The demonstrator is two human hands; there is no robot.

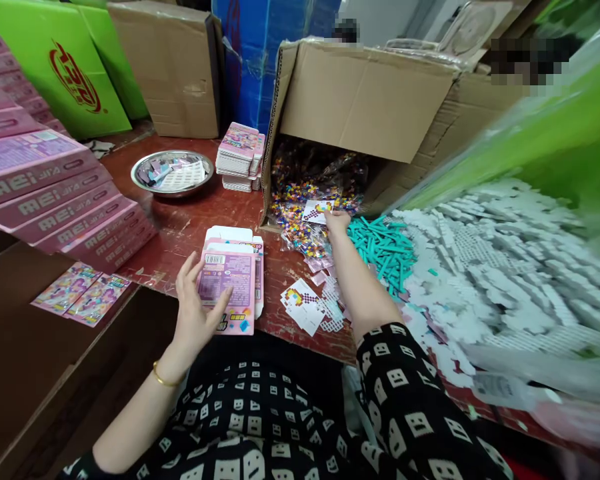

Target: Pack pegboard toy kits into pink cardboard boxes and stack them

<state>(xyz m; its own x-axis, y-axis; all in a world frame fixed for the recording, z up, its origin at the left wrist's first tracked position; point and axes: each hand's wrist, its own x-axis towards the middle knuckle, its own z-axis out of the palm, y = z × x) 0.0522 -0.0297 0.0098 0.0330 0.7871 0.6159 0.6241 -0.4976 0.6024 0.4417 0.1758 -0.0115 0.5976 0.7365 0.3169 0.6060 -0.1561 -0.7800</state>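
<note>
1. The left hand [197, 303] is bent up at the wrist, with its fingers spread by the left edge of a pink carton [237, 287] and its thumb across the printed face. Whether it grips or only rests there, I cannot tell.
2. The right hand [339, 223] reaches forward, forearm extended, pinching a white card [317, 211] by its right side, over bags of coloured beads [300, 230].
3. The carton looks flat, with a barcode and small print; another lies partly beneath it. The card carries a yellow and dark-red dotted pattern.
4. Ahead of the right hand stands the open mouth of a cardboard box [365, 93]; teal sticks [383, 250] lie just to its right, loose cards [303, 310] nearer the body.
5. Red tabletop [185, 220] shows ahead of the left hand, up to a metal bowl [170, 193]. The tabletop's front edge runs close below the carton.
</note>
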